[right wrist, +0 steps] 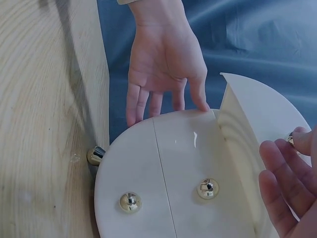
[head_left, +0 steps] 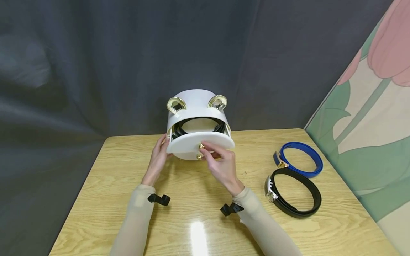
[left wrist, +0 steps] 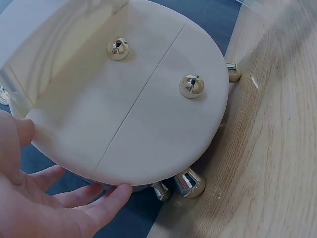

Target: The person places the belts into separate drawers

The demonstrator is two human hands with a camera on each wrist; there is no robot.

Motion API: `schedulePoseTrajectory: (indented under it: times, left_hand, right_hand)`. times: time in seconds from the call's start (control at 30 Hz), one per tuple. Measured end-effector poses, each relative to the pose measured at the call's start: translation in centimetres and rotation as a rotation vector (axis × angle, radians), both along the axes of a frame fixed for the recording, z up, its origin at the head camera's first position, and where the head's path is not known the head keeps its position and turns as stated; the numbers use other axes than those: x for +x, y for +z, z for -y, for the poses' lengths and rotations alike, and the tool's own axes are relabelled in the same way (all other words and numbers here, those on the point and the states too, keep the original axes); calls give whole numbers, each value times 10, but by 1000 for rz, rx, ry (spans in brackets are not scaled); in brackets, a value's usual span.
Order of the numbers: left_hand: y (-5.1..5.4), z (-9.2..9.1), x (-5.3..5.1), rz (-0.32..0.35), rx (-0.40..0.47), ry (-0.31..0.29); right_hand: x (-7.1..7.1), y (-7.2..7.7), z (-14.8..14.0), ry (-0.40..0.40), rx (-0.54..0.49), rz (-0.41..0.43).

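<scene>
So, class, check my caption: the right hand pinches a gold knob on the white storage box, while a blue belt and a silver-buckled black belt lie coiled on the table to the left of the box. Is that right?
Not quite: the head view shows the blue belt and silver-buckled black belt to the right of the white storage box. The rest stands.

The right hand, cut off by the right edge, pinched a gold knob on a white flap that stood swung out from the front of a white box. At the top, the left hand held the box's curved edge. Two round knobs sat either side of a thin seam. A gold foot stuck out towards the wood-grained table; blue cloth hung behind.
</scene>
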State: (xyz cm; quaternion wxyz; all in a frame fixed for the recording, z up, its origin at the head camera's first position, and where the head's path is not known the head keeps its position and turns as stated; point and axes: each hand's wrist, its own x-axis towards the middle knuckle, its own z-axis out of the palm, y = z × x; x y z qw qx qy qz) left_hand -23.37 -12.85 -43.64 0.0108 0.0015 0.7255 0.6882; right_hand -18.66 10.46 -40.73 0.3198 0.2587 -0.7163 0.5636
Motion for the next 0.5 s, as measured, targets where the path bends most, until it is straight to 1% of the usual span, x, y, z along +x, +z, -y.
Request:
schedulePoseTrajectory:
  times: [0.2, 0.5]
  left_hand:
    - [1, 0, 0, -3, -12, -7]
    - [0, 0, 2, -4, 5, -1]
  right_hand:
    - [-2, 1, 1, -10, -14, 11]
    - [-8, 1, 3, 13, -45, 58]
